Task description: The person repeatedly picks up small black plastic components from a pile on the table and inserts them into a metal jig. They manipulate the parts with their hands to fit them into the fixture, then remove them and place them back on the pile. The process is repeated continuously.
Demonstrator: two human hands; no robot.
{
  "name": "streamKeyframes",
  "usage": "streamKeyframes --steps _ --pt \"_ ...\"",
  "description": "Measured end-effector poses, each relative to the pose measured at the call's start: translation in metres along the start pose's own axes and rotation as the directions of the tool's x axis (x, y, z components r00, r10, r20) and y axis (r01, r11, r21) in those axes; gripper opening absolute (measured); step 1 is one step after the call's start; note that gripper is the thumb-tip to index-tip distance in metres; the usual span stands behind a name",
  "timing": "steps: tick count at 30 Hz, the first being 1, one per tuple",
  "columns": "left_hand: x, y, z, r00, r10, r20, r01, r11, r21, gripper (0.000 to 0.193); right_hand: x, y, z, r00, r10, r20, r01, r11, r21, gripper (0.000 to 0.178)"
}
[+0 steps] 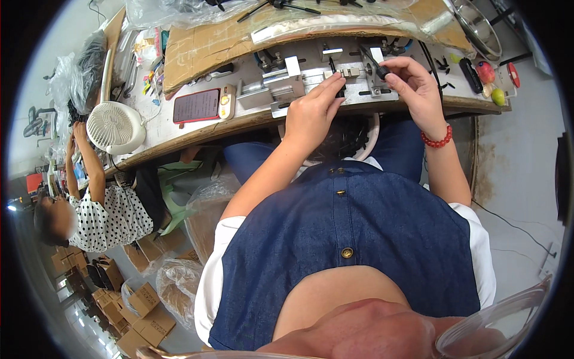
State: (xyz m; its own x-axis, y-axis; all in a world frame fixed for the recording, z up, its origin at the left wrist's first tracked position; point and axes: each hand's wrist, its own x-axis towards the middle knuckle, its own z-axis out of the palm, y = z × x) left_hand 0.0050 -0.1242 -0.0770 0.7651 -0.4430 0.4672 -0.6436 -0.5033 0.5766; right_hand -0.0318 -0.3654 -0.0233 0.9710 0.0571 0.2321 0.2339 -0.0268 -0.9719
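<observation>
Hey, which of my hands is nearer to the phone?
Left. Your left hand is right of the phone, at the metal fixture; your right hand is farther right, at a small black piece.

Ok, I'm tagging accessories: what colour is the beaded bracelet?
The bracelet is red; the head view shows it.

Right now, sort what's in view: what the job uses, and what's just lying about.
In use:
metal fixture, under the left hand
dark knobbed piece, at the right hand

Lying about:
red-edged phone
yellow-green fruit
cardboard sheet
</observation>
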Motion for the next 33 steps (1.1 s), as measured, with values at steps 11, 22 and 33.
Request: streamKeyframes --steps 11,22,33 --pt "0.054 -0.007 -0.049 0.979 0.176 -0.107 -0.17 0.984 0.062 0.025 -0.02 0.009 0.032 0.992 -0.117 0.043 0.125 0.935 -0.331 0.02" --pt "0.173 -0.063 -0.098 0.93 0.291 0.223 -0.364 0.809 0.463 0.008 0.004 0.041 0.061 0.881 -0.352 0.317 0.446 0.388 -0.807 0.021" --pt "0.162 -0.054 -0.106 0.976 0.168 0.139 -0.178 0.982 0.064 0.016 0.003 0.04 0.058 0.876 -0.354 0.328 0.442 0.314 -0.84 0.017"
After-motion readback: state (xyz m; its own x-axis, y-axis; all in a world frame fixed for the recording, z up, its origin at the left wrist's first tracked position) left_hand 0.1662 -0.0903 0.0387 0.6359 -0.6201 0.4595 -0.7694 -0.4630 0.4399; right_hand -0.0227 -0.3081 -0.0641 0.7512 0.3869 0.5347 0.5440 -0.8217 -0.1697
